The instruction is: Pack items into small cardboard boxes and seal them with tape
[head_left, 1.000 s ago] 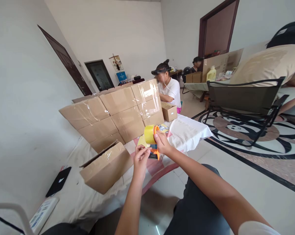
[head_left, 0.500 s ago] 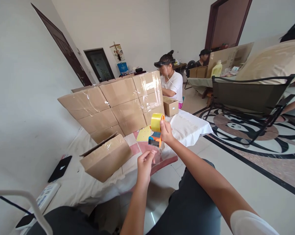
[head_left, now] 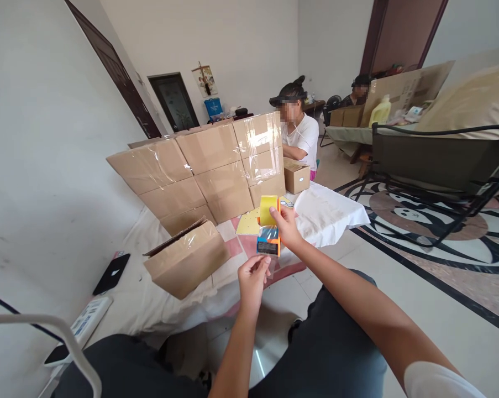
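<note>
My right hand [head_left: 285,225] is closed around a tape dispenser [head_left: 268,247] with an orange and blue body and a yellow roll. Just below its cutting end, my left hand [head_left: 253,275] pinches with thumb and fingers; a strip of clear tape seems to be in the pinch, though it barely shows. To the left, a cardboard box [head_left: 187,258] lies tilted on the cloth-covered table, its flap edges at the upper left. Behind the dispenser lies a yellow sheet [head_left: 248,222] with small dark marks.
Taped cardboard boxes [head_left: 220,171] form a wall across the table. A small box [head_left: 297,176] stands at its right end, beside a seated person [head_left: 301,135]. A black phone-like object [head_left: 111,274] and a white power strip [head_left: 85,320] lie at left. A folding chair [head_left: 435,160] stands right.
My view has shifted slightly, so the scene sits further right. The dispenser has turned so its blue front faces me more, and my left hand is closer under its cutting end.
</note>
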Demonstrator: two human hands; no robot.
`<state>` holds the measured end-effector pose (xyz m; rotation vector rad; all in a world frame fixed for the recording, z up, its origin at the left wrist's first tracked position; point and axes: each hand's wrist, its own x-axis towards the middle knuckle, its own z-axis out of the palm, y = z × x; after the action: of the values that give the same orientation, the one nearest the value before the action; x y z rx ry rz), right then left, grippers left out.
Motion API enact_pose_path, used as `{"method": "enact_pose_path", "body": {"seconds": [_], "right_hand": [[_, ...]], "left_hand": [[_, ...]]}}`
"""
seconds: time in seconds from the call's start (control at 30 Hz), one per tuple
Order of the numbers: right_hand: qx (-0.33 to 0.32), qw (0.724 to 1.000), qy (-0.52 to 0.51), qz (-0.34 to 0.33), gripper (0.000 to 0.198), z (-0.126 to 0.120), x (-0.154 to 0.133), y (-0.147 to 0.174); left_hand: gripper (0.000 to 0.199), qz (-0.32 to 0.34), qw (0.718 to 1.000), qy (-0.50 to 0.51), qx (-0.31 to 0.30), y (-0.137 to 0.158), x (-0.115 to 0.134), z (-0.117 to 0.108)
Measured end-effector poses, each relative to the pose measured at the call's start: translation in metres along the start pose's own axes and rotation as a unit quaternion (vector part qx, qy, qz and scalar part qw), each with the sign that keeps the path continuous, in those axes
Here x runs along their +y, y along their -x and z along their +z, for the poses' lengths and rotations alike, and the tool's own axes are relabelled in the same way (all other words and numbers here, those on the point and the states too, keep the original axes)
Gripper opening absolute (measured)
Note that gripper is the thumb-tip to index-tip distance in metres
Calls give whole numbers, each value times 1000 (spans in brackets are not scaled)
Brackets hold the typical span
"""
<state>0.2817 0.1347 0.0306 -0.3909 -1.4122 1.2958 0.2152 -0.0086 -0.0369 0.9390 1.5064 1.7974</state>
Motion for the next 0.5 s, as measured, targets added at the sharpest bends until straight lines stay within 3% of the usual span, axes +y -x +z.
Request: {"method": "enact_pose_path", "body": {"seconds": [0.23,0.4,0.5], "right_hand": [[62,980,-104,160,36,14,7,11],[84,925,-151,339,19,11,23,4],[59,916,-147,370,19,8,31,1]], "left_hand": [[36,101,994,-34,19,0,7,-10],[37,82,996,-21,-2,-6,21,-1],[37,69,998,0,3,-10,23,9]]}}
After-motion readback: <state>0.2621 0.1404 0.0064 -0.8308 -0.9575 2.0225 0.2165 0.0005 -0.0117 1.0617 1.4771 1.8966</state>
